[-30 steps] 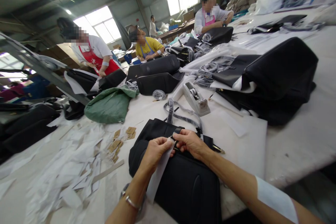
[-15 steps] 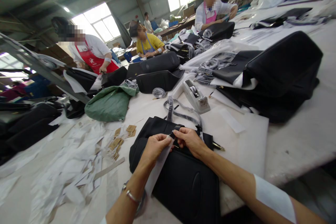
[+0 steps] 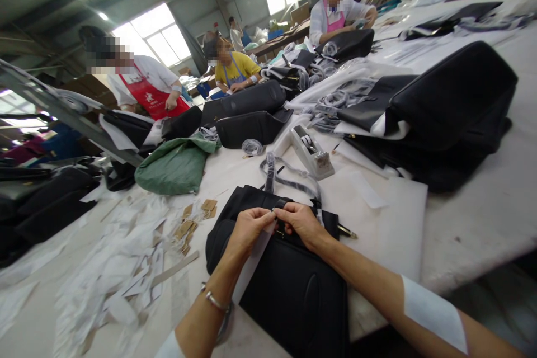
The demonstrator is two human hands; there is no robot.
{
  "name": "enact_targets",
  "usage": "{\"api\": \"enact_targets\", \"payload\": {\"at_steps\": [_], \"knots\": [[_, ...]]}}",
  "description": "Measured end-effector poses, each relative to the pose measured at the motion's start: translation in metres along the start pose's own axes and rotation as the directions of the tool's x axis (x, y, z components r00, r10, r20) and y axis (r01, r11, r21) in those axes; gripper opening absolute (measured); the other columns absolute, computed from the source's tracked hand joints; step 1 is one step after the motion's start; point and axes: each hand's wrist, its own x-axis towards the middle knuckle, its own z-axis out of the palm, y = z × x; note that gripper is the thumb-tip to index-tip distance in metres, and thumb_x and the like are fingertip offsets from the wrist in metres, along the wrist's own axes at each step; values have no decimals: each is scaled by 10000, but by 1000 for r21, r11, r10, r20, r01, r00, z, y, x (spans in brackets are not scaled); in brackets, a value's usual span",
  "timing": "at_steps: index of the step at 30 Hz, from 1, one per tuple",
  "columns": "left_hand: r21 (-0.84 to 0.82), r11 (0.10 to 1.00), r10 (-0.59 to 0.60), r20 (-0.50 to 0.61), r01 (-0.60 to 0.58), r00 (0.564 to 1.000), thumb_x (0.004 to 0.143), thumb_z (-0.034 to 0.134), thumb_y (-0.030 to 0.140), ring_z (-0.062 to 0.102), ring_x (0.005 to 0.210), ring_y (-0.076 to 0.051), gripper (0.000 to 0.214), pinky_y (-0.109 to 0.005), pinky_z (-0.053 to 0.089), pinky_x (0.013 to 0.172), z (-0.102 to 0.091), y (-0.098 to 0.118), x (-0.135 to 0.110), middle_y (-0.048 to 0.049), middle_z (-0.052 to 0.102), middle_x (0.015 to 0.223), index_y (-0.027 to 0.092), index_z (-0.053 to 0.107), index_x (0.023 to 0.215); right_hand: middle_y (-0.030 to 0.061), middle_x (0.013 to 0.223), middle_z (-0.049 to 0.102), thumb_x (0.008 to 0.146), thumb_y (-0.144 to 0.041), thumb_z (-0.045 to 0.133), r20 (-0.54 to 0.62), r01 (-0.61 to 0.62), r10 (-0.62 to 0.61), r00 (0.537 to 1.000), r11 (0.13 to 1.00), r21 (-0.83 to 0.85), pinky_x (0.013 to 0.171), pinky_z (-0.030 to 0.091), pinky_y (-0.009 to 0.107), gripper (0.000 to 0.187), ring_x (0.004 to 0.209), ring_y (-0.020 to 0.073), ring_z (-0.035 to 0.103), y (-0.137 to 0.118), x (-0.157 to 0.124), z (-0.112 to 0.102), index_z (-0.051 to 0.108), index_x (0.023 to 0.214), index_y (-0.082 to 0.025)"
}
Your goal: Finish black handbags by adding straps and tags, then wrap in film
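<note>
A black bag [image 3: 293, 296] lies on the table right in front of me. Over its upper part, my left hand [image 3: 248, 230] is closed in a pinch on a long white strip [image 3: 252, 269], which hangs down across the bag. My right hand [image 3: 302, 225] pinches a short black strap [image 3: 282, 203] on the bag, its fingertips meeting those of my left hand. What lies between the fingertips is mostly hidden. A plastic-wrapped handle [image 3: 271, 173] rises behind my hands. To the right, a gold-coloured metal clasp [image 3: 347, 231] sticks out from the bag.
Beyond the bag stands a grey tape dispenser [image 3: 312, 152]. Brown tags [image 3: 185, 229] and white paper scraps [image 3: 104, 279] cover the left side. A green sack [image 3: 174, 168] and more black bags [image 3: 453, 106] lie around. Several co-workers [image 3: 153, 86] stand across the table.
My fingertips have come closer together, and the dark piece between them shows less. The co-worker in the red apron has shifted a hand. The view has moved slightly.
</note>
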Motion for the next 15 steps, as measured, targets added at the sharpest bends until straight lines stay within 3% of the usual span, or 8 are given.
{"api": "enact_targets", "payload": {"at_steps": [2, 7, 11, 15], "knots": [[-3, 1000, -17, -7, 17, 1000, 601, 822, 452, 593, 513, -120, 378, -217, 442, 521, 1, -1, 2, -60, 703, 616, 116, 685, 706, -50, 451, 494, 655, -497, 776, -5, -26, 26, 1000, 999, 39, 389, 301, 204, 403, 388, 66, 416, 0, 1, 0, 555, 574, -170], [-26, 996, -80, 15, 80, 997, 590, 821, 460, 632, 537, -151, 392, -246, 482, 549, -2, -1, -1, -73, 712, 624, 127, 666, 724, -51, 573, 547, 709, -430, 727, -38, -163, 184, 982, 934, 319, 358, 289, 185, 323, 379, 48, 399, -3, 7, -1, 520, 675, -185], [-45, 993, -107, 35, 108, 994, 550, 838, 477, 632, 536, -156, 429, -259, 490, 556, 3, 2, 4, -77, 708, 627, 124, 668, 723, -82, 502, 484, 678, -352, 741, -38, -157, 178, 983, 934, 322, 336, 210, 162, 337, 346, 26, 319, -2, 10, -1, 448, 625, -194], [-16, 999, -37, 34, 37, 999, 549, 834, 468, 608, 525, -153, 417, -256, 464, 529, 14, 1, 19, -59, 683, 619, 132, 630, 688, -73, 461, 495, 652, -353, 749, -48, -133, 154, 987, 946, 295, 328, 194, 162, 333, 338, 36, 335, 0, 8, 1, 455, 626, -198]]}}
